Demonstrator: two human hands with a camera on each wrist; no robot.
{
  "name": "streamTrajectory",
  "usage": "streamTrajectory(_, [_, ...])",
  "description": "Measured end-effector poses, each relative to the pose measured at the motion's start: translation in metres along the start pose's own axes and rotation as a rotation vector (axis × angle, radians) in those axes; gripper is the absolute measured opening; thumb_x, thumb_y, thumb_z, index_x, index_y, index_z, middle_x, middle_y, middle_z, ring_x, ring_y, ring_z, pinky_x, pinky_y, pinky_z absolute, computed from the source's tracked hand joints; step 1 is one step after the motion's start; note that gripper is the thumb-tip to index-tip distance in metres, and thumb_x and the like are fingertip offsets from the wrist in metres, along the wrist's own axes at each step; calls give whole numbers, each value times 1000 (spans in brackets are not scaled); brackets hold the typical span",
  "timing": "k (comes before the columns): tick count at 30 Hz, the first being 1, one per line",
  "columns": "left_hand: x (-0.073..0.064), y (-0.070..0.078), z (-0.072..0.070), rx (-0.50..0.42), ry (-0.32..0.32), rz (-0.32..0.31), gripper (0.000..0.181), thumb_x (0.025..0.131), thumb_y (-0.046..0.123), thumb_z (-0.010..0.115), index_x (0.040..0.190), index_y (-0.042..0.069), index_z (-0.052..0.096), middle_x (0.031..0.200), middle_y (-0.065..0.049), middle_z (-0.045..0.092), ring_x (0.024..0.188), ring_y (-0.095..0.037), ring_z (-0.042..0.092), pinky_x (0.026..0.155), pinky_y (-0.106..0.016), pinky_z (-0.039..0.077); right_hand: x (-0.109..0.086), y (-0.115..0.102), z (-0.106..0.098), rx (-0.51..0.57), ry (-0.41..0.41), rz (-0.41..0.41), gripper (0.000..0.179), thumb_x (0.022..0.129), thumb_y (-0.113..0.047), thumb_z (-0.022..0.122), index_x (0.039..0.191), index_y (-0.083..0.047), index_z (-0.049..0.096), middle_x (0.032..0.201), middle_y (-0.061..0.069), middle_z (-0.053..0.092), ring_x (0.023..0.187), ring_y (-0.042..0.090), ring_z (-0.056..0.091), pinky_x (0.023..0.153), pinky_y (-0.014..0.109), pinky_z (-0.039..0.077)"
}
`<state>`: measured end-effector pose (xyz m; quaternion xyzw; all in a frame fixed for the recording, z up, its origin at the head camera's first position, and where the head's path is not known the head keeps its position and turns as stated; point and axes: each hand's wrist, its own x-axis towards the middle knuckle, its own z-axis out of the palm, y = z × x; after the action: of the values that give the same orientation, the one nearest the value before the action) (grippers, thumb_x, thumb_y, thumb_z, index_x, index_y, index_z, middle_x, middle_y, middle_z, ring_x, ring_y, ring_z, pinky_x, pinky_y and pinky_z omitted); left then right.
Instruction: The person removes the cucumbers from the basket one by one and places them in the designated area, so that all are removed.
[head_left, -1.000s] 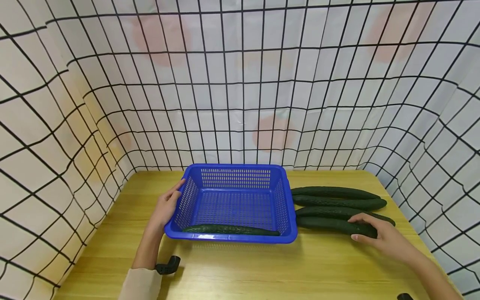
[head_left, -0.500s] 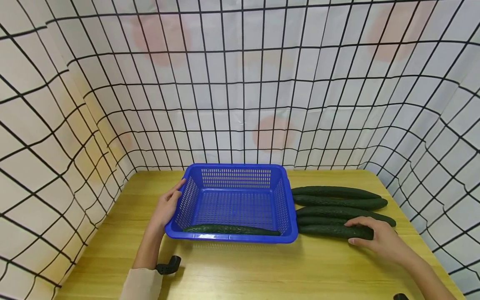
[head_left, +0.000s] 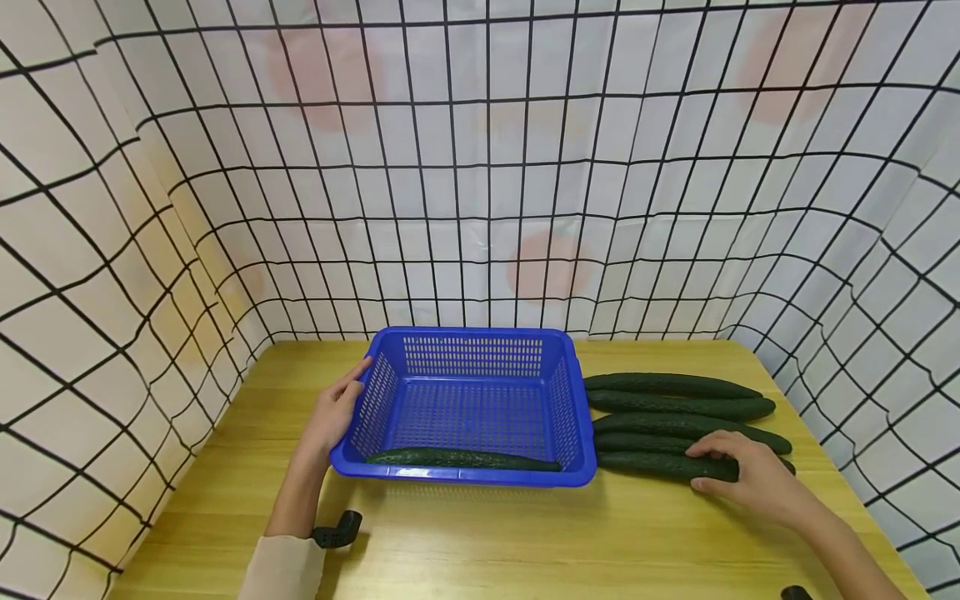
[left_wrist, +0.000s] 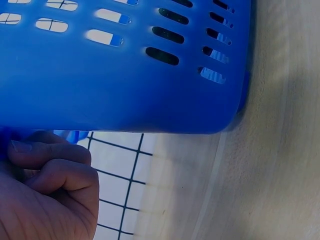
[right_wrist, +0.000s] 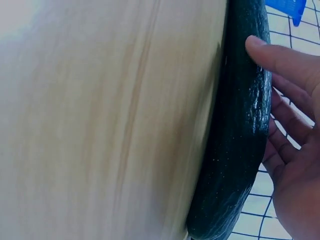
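My left hand (head_left: 335, 414) grips the left rim of a blue plastic basket (head_left: 462, 477). In the left wrist view its fingers (left_wrist: 65, 172) are curled at the basket's edge. One dark green cucumber (head_left: 462, 457) lies along the basket's near wall. To the right, my right hand (head_left: 753, 475) holds the nearest cucumber (head_left: 652, 463) of a group by its right part, thumb on the near side and fingers across the far side. The right wrist view has this cucumber (right_wrist: 235, 130) lying on the wood, the thumb against its skin.
Several more cucumbers (head_left: 675, 406) lie side by side behind the held one, their left ends by the basket's right wall. The wooden table (head_left: 480, 542) is backed by a white wall with black grid lines (head_left: 468, 200). A black wrist device (head_left: 337, 531) sits at the left wrist.
My right hand has shifted slightly left and toward me along the nearest cucumber. That cucumber has come nearer to me, and another shows behind it. The left hand and basket stay put.
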<state>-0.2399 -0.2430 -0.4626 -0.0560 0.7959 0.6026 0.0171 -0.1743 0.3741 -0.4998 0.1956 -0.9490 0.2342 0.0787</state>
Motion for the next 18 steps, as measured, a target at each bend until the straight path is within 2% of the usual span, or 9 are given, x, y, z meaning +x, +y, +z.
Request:
streamTrajectory(5, [0, 1, 0, -17, -9, -5, 49, 108, 28, 41, 156, 37, 45, 153, -15, 47, 77, -18, 54, 64, -28, 48, 3, -4, 2, 3, 43, 58, 30, 83, -40, 85, 110, -32, 73, 108, -13, 68, 92, 0, 54, 77, 29, 49])
streamTrajectory(8, [-1, 1, 0, -13, -13, 3, 49, 107, 29, 41, 156, 37, 45, 154, -15, 47, 78, -17, 54, 65, -28, 48, 7, -8, 3, 14, 84, 84, 27, 86, -40, 83, 109, -31, 73, 106, -12, 69, 90, 3, 55, 75, 29, 49])
streamTrajectory(12, [-2, 1, 0, -9, -6, 9, 49, 108, 29, 41, 156, 36, 46, 155, -14, 46, 83, -18, 53, 67, -28, 47, 19, -16, 5, 21, 113, 63, 27, 88, -39, 82, 111, -27, 74, 108, -10, 69, 92, 8, 56, 76, 32, 50])
streamTrajectory(18, [-2, 0, -1, 15, -10, 23, 48, 108, 30, 40, 155, 38, 45, 157, -11, 46, 91, -22, 54, 72, -29, 48, 41, -40, 6, 30, 120, 25, 33, 91, -40, 78, 118, -21, 73, 114, -10, 69, 102, 15, 64, 87, 42, 54])
